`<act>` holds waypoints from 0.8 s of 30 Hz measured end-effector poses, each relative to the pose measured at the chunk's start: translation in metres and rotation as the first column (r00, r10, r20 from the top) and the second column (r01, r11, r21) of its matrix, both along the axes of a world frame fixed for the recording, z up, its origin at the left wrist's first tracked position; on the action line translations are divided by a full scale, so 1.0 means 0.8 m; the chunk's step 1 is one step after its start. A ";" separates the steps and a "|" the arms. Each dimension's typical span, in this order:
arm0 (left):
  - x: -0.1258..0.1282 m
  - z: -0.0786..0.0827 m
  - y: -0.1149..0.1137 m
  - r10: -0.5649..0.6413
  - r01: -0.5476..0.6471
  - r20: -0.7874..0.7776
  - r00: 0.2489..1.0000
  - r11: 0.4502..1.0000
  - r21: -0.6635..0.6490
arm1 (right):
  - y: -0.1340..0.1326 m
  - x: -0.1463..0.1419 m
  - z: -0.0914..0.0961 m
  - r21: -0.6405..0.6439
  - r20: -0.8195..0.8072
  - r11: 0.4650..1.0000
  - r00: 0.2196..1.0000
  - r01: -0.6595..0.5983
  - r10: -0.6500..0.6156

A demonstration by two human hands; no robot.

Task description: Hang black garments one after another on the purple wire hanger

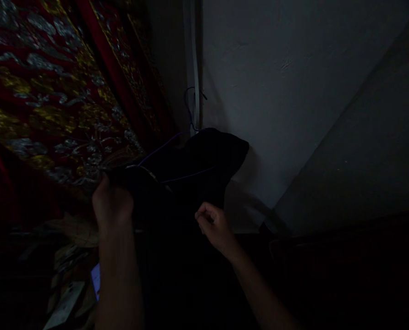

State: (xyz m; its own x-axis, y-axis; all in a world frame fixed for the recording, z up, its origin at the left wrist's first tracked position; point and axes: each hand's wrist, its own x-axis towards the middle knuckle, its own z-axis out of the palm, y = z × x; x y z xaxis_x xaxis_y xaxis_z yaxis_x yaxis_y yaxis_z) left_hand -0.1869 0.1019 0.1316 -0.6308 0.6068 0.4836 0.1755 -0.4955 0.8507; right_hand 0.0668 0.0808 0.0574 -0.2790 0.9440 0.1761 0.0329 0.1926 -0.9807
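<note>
The scene is very dark. My left hand (111, 204) is closed on the edge of a black cloth (204, 160) where it meets a red fabric with gold and silver embroidery (53, 101). My right hand (214, 224) is curled in a pinch just below the black cloth; what it holds is too small and dark to name. Thin purple threads (163, 146) run across the black cloth toward a white vertical strip on the wall.
A grey wall (294, 91) fills the right side, with a white pipe or strip (195, 64) in the corner. Pale papers or scraps (67, 298) lie in the dark at lower left. The lower right is black.
</note>
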 end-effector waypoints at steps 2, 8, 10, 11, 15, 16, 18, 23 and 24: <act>-0.004 -0.044 -0.007 -0.020 0.077 0.396 0.918 0.989 -0.129 | -0.027 -0.004 -0.006 -0.066 -0.051 0.998 0.998 -0.025 0.022; 0.089 -0.148 -0.042 -0.040 0.193 0.555 0.831 0.956 -0.219 | -0.055 0.015 -0.037 -0.102 -0.111 0.978 0.974 0.185 -0.196; 0.116 -0.151 -0.054 -0.072 0.228 0.565 0.822 0.951 -0.211 | -0.055 0.026 -0.047 0.031 -0.031 0.936 0.937 0.350 -0.349; 0.127 -0.146 -0.060 -0.109 0.253 0.551 0.827 0.948 -0.192 | -0.053 0.029 -0.049 0.112 -0.001 0.916 0.922 0.385 -0.387; 0.157 -0.096 -0.081 -0.379 0.408 0.185 0.907 0.899 -0.159 | -0.048 0.023 -0.044 0.203 0.041 0.968 0.987 0.144 -0.156; 0.162 -0.082 -0.084 -0.448 0.443 0.021 0.894 0.876 -0.189 | -0.046 0.018 -0.040 0.187 0.032 0.980 0.996 0.074 -0.082; 0.168 -0.061 -0.086 -0.529 0.472 -0.244 0.813 0.844 -0.257 | -0.041 0.013 -0.029 0.145 0.001 0.989 1.000 0.003 -0.003; 0.156 -0.048 -0.064 -0.771 0.676 -0.282 0.572 0.637 -0.371 | -0.028 0.040 0.001 -0.118 -0.048 0.992 0.997 0.052 -0.058; 0.153 -0.050 -0.057 -0.836 0.732 -0.228 0.500 0.548 -0.405 | -0.026 0.050 0.005 -0.180 -0.040 0.983 0.998 0.044 -0.052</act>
State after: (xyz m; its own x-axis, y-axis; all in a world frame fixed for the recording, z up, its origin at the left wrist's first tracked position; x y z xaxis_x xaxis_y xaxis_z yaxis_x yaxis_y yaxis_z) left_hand -0.0645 0.0562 0.0916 0.3528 0.8770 0.3262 0.1190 -0.3879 0.9140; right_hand 0.1072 0.0597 0.0616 -0.2280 0.9736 0.0144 -0.0067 0.0132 -0.9999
